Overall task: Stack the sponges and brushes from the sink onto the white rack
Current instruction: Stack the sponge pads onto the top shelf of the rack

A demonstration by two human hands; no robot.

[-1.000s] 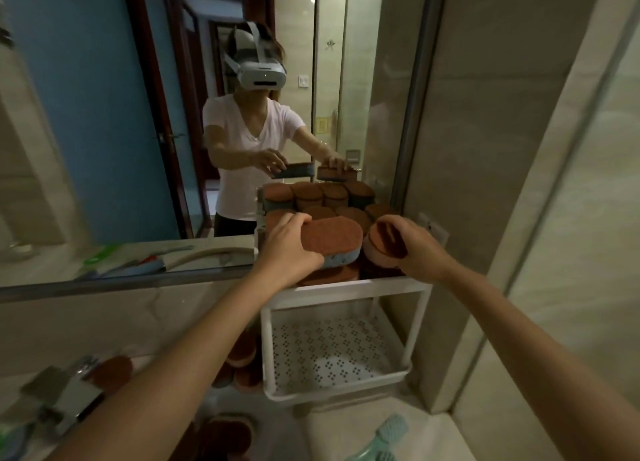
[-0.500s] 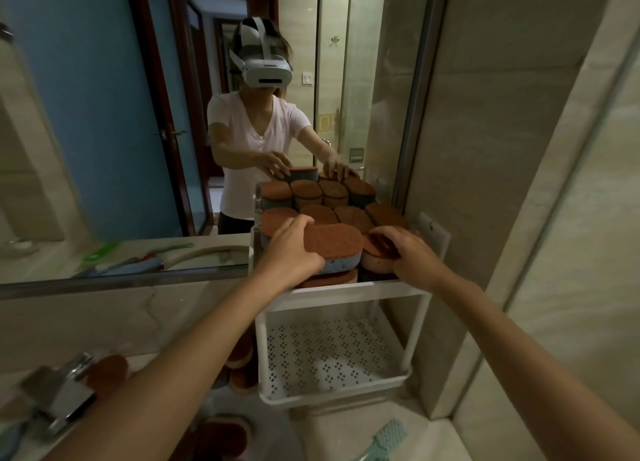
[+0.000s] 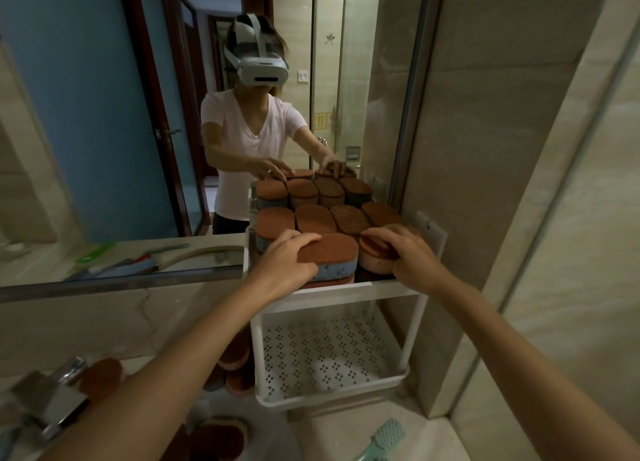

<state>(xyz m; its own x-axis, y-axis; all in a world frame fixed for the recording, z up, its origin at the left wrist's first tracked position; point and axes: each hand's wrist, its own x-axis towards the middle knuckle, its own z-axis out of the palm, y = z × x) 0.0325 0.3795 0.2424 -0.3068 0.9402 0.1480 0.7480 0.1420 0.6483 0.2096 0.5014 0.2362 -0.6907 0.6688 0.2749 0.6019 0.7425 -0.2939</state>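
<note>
The left hand (image 3: 284, 264) grips the near left end of an oval blue foam sponge (image 3: 337, 270), which has a coarse rust-brown scouring face. The fingers are curled across the rough top. This sponge lies flat on another one at the front of the upper tier of the white plastic rack (image 3: 346, 290).

Just beside it to the right, the right hand (image 3: 410, 258) closes over an oval pink foam sponge (image 3: 370, 264) with the same gritty brown top, fingers bent over its upper face.

Behind both, a row of rust-topped sponges (image 3: 313, 219) fills the back of the tier, packed edge to edge. The perforated lower shelf (image 3: 329, 353) is dotted with small clusters of holes.

Left of the rack's foot stands a small stack of sponges (image 3: 239, 358), partly hidden by the left forearm. A chrome tap (image 3: 52, 403) shows at the lower left. A teal bristle brush (image 3: 388, 433) lies on the pale stone table (image 3: 332, 438) in front of the rack.

The rack backs onto a wide mirror (image 3: 86, 114), which doubles the sponges and shows the person in a white T-shirt and white headset. A beige marbled tile wall (image 3: 512, 131) closes the right side, and the light is dim.
</note>
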